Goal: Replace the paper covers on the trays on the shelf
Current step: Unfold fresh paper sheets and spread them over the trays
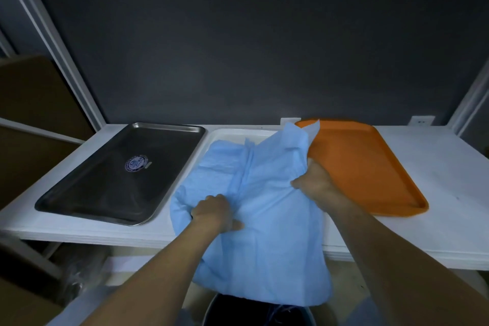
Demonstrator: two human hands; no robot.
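Crinkled blue paper in left hand, right hand

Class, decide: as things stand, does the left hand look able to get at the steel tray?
Probably yes, once it lets go: the left hand grips the blue paper cover, but the steel tray lies bare beside it, nothing between.

On the shelf, the paper cover lies over the middle tray, between the left tray and right tray.
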